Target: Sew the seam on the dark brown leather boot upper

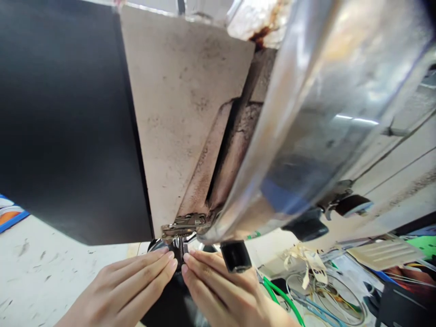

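Note:
My left hand (131, 288) and my right hand (221, 288) meet fingertip to fingertip at the bottom centre. Both have their fingers pressed together on a piece of black material (170, 304) that runs down between them. The fingertips sit just below a small metal presser foot (184, 225) at the base of a stained beige machine body (180, 113). My thumbs are hidden under the material. A short black cylinder (235, 256) stands right above my right hand's knuckles.
A shiny metal housing (323, 113) looms at the upper right, with a black knob (352, 205) beneath it. A large black panel (68, 118) fills the left. The speckled white table (37, 277) lies lower left. Green cables (284, 302), wires and a paper tag (315, 263) clutter the lower right.

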Tool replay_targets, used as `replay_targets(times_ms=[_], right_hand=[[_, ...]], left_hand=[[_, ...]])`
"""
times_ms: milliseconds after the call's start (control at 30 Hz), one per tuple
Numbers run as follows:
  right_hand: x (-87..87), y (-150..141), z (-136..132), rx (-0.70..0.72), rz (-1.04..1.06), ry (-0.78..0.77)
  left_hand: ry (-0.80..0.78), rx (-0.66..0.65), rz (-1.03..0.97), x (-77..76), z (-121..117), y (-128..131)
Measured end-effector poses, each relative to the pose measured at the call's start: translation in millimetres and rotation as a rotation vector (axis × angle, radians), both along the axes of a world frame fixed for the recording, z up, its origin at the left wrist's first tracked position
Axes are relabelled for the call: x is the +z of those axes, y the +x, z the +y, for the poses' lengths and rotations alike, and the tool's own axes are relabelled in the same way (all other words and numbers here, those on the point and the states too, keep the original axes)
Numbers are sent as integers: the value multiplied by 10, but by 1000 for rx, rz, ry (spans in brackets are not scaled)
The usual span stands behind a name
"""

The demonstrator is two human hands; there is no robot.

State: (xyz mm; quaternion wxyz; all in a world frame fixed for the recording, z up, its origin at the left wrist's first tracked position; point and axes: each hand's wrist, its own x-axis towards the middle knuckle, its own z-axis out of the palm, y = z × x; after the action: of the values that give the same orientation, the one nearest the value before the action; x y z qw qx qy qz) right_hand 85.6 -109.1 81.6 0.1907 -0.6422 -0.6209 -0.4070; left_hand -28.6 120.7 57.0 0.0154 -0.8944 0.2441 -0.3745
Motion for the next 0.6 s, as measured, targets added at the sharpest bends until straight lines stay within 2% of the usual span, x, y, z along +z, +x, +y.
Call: replay_targets(times_ms=[133,267,433,533,600], right_hand=[[42,16,41,-1,8,-4],[91,16,57,-47,-1,-48],[73,32,40,-92,-2,-98],[8,62,54,-107,86,-166],[-49,76,75,-146,145,-146]], left_hand=[[-16,-60,49,52,109,120],[50,-113,113,147,187,196],[47,-149,126,258,154,205],[-4,-141,55,225,97,240],[-44,-111,34,162,78,273]])
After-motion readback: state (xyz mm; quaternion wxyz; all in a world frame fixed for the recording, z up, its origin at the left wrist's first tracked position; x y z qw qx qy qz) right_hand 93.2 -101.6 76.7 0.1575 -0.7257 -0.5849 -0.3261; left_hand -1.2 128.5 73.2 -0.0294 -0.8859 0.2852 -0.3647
